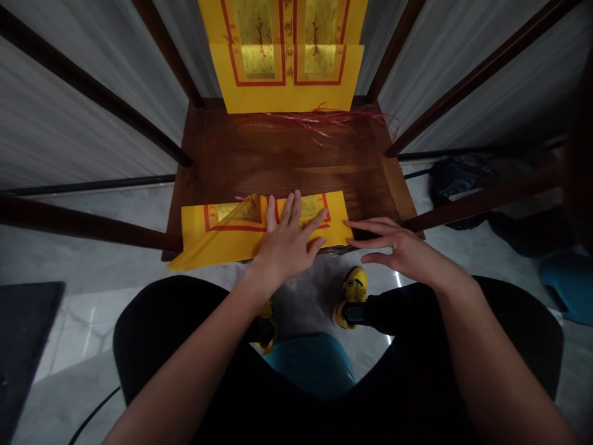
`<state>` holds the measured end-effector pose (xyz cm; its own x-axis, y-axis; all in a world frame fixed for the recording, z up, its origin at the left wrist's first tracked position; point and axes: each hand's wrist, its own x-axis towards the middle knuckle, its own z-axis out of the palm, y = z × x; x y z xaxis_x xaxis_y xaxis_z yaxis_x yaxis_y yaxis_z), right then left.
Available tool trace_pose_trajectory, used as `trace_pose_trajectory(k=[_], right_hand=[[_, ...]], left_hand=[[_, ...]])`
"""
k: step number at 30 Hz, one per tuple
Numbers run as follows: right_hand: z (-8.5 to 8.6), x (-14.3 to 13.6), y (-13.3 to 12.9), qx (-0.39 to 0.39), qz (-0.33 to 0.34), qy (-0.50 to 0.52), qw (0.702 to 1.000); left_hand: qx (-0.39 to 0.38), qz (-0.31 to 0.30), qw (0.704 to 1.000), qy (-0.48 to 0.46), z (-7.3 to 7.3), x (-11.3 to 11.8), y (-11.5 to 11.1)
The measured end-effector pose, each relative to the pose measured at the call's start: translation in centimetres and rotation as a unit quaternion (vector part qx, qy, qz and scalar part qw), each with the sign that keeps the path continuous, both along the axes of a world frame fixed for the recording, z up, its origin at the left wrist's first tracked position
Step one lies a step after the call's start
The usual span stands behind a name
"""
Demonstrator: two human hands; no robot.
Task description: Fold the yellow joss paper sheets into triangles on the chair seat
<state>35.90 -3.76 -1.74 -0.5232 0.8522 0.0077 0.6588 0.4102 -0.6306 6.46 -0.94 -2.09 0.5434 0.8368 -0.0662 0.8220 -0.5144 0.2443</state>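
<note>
A yellow paper sheet [340,213] with red borders and gold patches lies along the near edge of the wooden chair seat [287,161]. Part of it is folded over, with a slanting crease and a pointed corner hanging past the edge at left. My left hand [287,238] rests on the sheet, fingers spread and palm down. At the sheet's right end is my right hand [393,244], its fingers stretched out and apart. Two of its fingertips reach the paper's edge; the thumb is free. Whatever lies beneath the sheet is hidden.
More yellow sheets [291,96] with gold and red panels stand at the seat's far side. Pink-red strings [319,118] lie before them. Dark wooden rods [152,52] rise around the seat. A black bag [463,179] sits on the floor at right, near a blue stool [567,287].
</note>
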Motion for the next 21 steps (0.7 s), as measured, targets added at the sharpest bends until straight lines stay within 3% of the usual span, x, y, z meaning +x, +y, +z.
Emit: trace_pose_trajectory(k=[5,11,17,21], right_hand=[[0.8,0.0,-0.2,0.019,-0.016,0.033,0.999],[1.7,-3.7,0.6,0.091,-0.120,0.043,0.988],[1.3,-6.0,1.8,0.001,-0.094,0.081,0.992],[1.2,-7.0,2.3,-0.039,-0.133,0.143,0.980]], left_hand=[[-0.024,-0.020,0.999,-0.029,0.5,-0.2,0.1],[-0.057,-0.004,0.994,-0.088,0.5,0.5,0.9],[-0.056,0.020,0.980,-0.191,1.3,1.2,1.7],[-0.050,0.000,0.974,-0.219,2.8,-0.7,2.0]])
